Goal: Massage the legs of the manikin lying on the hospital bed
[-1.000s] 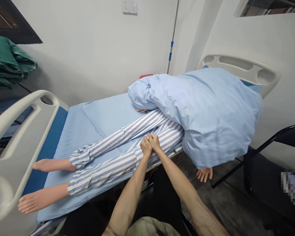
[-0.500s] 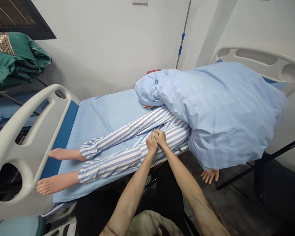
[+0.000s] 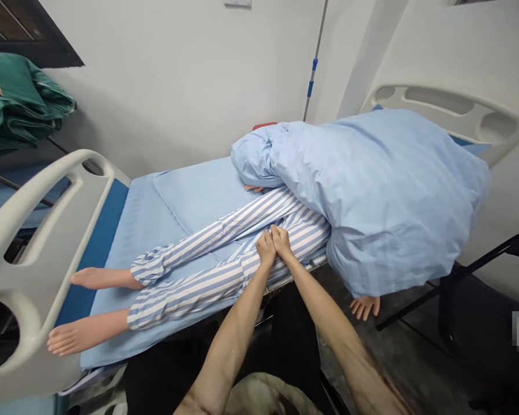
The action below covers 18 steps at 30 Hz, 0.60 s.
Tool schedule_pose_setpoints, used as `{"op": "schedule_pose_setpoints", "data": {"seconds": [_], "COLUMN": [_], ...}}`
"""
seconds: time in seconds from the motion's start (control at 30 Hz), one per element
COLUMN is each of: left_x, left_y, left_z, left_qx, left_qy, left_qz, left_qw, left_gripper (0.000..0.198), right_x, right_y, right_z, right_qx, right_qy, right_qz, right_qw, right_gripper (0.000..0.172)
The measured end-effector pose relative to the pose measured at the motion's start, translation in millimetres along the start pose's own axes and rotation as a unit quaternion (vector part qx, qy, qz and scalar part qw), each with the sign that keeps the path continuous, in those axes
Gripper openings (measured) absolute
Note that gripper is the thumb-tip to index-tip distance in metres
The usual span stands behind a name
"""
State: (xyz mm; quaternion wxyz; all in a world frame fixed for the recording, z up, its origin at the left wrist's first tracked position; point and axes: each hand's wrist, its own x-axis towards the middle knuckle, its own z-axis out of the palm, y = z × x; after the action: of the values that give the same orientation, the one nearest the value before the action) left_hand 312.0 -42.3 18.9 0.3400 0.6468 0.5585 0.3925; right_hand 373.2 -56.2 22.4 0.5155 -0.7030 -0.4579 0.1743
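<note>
A mannequin (image 3: 90,331) in blue-and-white striped trousers (image 3: 190,294) lies on a bed, its bare feet toward the footboard. My left hand (image 3: 266,249) is closed on the trouser fabric at the near thigh. Right beside it, my right hand (image 3: 280,241) is also closed on the cloth, the two fists touching at the thumbs. My fingertips are hidden beneath the fists. A light blue quilt (image 3: 389,190), bunched up, covers the upper body and head. One mannequin hand (image 3: 365,307) hangs below the quilt at the near side; another shows partly at its far edge.
The bed has a pale blue sheet (image 3: 155,213), a grey footboard (image 3: 30,230) and a headboard (image 3: 441,106). A black folding chair (image 3: 476,311) stands at the right. Folded green cloth (image 3: 26,104) is at the left. A pole with blue clamps (image 3: 310,86) stands by the wall.
The view has shifted slightly, so the bed and mannequin appear a little farther left. Both fists stay together at the same place on the trousers.
</note>
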Motion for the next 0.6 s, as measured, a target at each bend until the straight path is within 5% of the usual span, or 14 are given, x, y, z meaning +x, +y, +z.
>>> {"op": "schedule_pose_setpoints", "data": {"seconds": [0.27,0.6], "left_x": [0.1,3.3], "left_y": [-3.3,16.3], "left_z": [3.5,9.6], "left_qx": [0.005,-0.112], "left_qy": [-0.021,-0.029], "left_qz": [0.039,-0.019], "left_qw": [0.999,0.993], "left_gripper": [0.043,0.044], "right_x": [6.9,5.7], "right_y": [-2.4,13.4], "right_z": [-17.7,-14.0], "right_qx": [-0.130,-0.003], "right_qy": [-0.027,0.037], "right_qz": [-0.075,-0.021], "right_qw": [0.988,0.999], "right_gripper": [0.041,0.044]}}
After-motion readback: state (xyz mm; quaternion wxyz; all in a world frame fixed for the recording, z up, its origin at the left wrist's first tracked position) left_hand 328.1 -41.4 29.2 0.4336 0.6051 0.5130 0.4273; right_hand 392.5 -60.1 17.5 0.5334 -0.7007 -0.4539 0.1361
